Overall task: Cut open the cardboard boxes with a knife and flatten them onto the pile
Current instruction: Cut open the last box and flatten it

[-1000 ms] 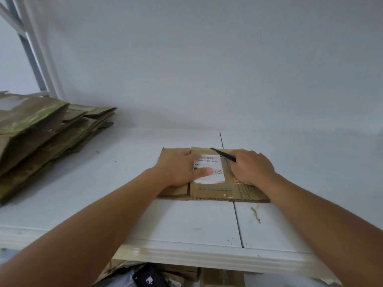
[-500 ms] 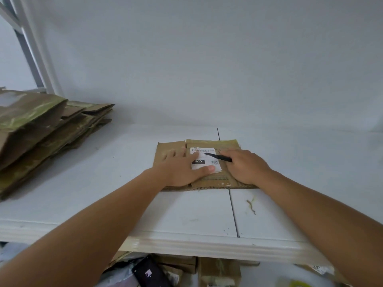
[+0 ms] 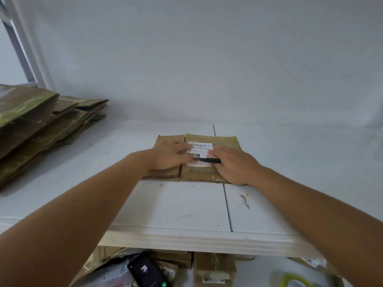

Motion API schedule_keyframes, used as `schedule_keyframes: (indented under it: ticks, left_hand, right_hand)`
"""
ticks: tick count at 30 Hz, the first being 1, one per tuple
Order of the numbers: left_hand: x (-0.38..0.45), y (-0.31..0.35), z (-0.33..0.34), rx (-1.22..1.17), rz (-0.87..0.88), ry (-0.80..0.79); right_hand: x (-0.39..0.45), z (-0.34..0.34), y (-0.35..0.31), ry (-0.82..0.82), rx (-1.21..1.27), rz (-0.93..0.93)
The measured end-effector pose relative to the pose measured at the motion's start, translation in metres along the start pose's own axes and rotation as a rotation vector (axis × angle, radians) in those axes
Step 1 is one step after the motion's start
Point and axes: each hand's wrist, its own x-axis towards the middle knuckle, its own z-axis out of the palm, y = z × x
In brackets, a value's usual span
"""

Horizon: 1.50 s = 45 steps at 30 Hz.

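We press our left hand (image 3: 167,155) down on the flattened cardboard box (image 3: 219,139), fingers straight and laid side by side over its left half, the fingertips reaching the edge of the white shipping label (image 3: 200,146). Our right hand (image 3: 234,164) rests on the right half of the same box, fingers curled around the black knife (image 3: 208,160), which lies nearly level and points left toward the left hand's thumb, crossing the lower part of the label. The two hands sit just beside each other, the knife bridging the gap between them.

The box lies flat on the white table (image 3: 176,204), with a dark seam in the tabletop running out from under the right hand toward us. Near that seam, on the near side of the right forearm, sits a small yellowish scrap (image 3: 245,201) (tape or paper, we cannot tell which).

Well apart to the left of the left hand, the pile of flattened boxes (image 3: 41,129) leans against the wall, nothing standing between it and the box we hold.

Below the table's near edge, under our arms, we see a dark phone (image 3: 148,271) with a lit screen, more cardboard boxes (image 3: 215,268), and a roll of yellow-green tape (image 3: 294,281) under the right forearm.
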Motion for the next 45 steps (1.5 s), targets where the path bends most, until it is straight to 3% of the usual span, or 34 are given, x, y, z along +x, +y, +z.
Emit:
schedule_keyframes:
  ticks: [5,10,15,23,33,45]
  left_hand:
    - [-0.003,-0.003,0.014,0.126,0.085,0.061]
    - [0.001,-0.004,0.013,0.110,0.059,0.032]
    - [0.012,-0.001,0.007,0.087,0.073,0.056]
    - [0.030,0.001,0.015,0.006,0.107,0.059]
    - [0.004,0.012,0.015,0.125,-0.007,0.067]
    - [0.004,0.012,0.028,0.131,-0.072,0.082]
  right_hand:
    - [0.007,0.000,0.005,-0.038,-0.023,0.009]
    - [0.021,-0.006,0.015,0.140,0.030,0.135]
    - [0.026,0.004,0.024,0.026,0.061,0.129]
    - [0.031,0.007,0.029,0.053,0.061,0.160]
    - [0.027,0.006,0.027,-0.014,0.068,0.253]
    - [0.010,0.008,0.008,0.042,0.055,0.166]
